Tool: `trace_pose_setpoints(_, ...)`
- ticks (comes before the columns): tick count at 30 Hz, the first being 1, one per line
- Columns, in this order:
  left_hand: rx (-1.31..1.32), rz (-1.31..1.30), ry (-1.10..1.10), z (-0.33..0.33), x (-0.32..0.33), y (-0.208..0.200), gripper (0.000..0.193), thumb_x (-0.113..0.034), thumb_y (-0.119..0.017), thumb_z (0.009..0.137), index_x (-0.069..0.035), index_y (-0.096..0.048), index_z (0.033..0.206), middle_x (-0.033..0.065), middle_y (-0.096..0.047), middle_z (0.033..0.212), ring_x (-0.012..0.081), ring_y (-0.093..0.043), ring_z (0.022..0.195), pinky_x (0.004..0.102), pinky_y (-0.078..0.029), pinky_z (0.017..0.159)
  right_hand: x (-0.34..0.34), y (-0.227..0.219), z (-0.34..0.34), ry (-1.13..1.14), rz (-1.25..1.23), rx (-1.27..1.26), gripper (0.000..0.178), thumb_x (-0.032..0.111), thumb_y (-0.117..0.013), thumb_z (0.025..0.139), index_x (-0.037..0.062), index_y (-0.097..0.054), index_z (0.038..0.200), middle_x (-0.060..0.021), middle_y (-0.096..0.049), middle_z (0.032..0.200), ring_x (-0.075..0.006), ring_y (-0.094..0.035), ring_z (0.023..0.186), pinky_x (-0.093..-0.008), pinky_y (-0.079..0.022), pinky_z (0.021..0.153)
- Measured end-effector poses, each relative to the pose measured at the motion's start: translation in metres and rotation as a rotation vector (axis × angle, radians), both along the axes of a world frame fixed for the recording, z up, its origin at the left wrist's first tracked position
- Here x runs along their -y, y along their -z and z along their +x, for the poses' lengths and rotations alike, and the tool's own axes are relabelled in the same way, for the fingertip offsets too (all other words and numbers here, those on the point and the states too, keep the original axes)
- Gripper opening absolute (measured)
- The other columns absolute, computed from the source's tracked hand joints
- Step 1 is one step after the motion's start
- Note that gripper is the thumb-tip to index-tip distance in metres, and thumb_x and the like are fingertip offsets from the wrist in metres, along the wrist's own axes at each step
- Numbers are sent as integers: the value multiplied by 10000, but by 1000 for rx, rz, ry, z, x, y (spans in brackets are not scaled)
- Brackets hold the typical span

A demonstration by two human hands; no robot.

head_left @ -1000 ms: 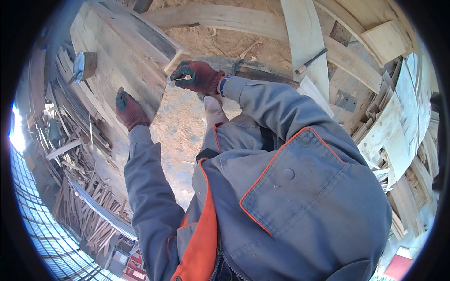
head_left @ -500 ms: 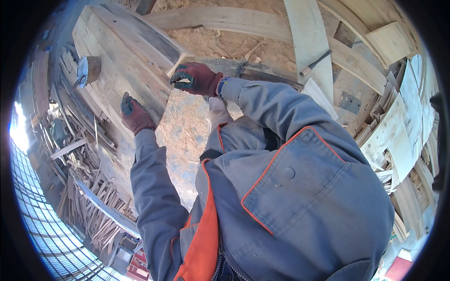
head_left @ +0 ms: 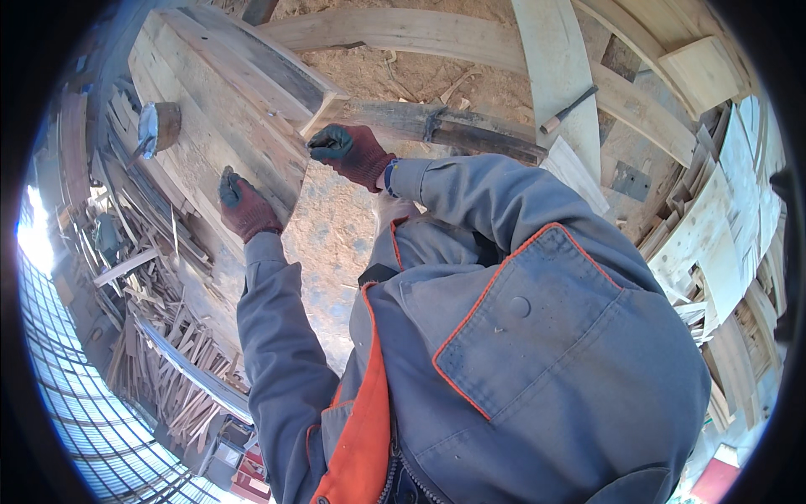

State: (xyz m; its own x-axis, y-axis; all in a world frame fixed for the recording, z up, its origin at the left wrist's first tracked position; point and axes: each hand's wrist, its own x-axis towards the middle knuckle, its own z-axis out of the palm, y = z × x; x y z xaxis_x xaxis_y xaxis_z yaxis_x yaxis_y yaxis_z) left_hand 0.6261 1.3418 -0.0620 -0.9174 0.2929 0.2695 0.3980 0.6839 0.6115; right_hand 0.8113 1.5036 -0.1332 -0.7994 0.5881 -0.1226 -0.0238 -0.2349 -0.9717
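Observation:
A long wooden piece of joined planks (head_left: 214,109), with a raised box-like part along its far side, runs from the far left toward me. My left hand (head_left: 246,207), in a dark red glove with dark grey-green fingertips, is over the near end of the planks. Its fingers are drawn together; what they hold, if anything, is hidden. Just off the near corner of the box part is my right hand (head_left: 357,155), gloved alike. Thumb and fingers are closed in a pinch, and nothing between them can be made out.
A metal can (head_left: 159,128) stands on the planks. A chisel-like tool with a wooden handle (head_left: 568,110) lies on a pale board (head_left: 554,59) at the right. Scrap wood strips (head_left: 172,370) pile up at the left. Sawdust (head_left: 323,227) covers the ground before me.
My right hand has moved slightly down and its fingers have closed from a looser curl. My left hand has stayed almost in place.

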Motion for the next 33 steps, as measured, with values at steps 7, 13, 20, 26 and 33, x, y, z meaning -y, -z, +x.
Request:
trace_pose_setpoints(7, -2, -92, -13, 9, -5, -11, 297, -124, -620, 1032, -22, -730, 1288, 135, -775, 1194, 223, -745, 1056, 337, -587, 926, 19, -6, -14, 166, -444, -89, 178, 116, -795, 933, 4, -736, 1060, -93, -774, 900, -133, -725, 794, -314, -584, 712)
trace_pose_setpoints(13, 76, -33, 33, 4, -5, -10, 312, -85, -576, 1056, 9, -686, 1332, 148, -734, 1289, 238, -711, 1160, 343, -559, 1009, 28, -10, -13, 212, -431, 11, 151, 103, -798, 918, 15, -735, 1023, -106, -783, 936, -181, -744, 822, -331, -588, 739)
trace_pose_setpoints(20, 86, -268, 399, -6, -5, -25, 329, -72, -555, 1070, 36, -634, 1370, 148, -701, 1339, 230, -685, 1191, 335, -542, 1024, 31, 4, -11, 341, 142, 24, 224, 274, -837, 860, 107, -754, 984, -109, -758, 952, -293, -742, 859, -400, -579, 757)
trace_pose_setpoints(26, 250, -72, 453, -17, 4, -16, 322, -33, -540, 1074, 43, -621, 1375, 145, -669, 1384, 219, -650, 1244, 333, -520, 1062, 41, 9, -14, 373, 103, 42, 224, 239, -853, 864, 114, -768, 1029, -90, -734, 973, -267, -730, 879, -384, -578, 774)
trace_pose_setpoints(33, 309, -1, 526, -17, 3, -18, 328, -35, -550, 1083, 43, -618, 1395, 135, -674, 1384, 212, -645, 1248, 322, -510, 1082, 54, 14, -22, 547, 32, 70, 295, 206, -888, 816, 110, -760, 1064, -91, -749, 927, -264, -729, 826, -396, -582, 763)
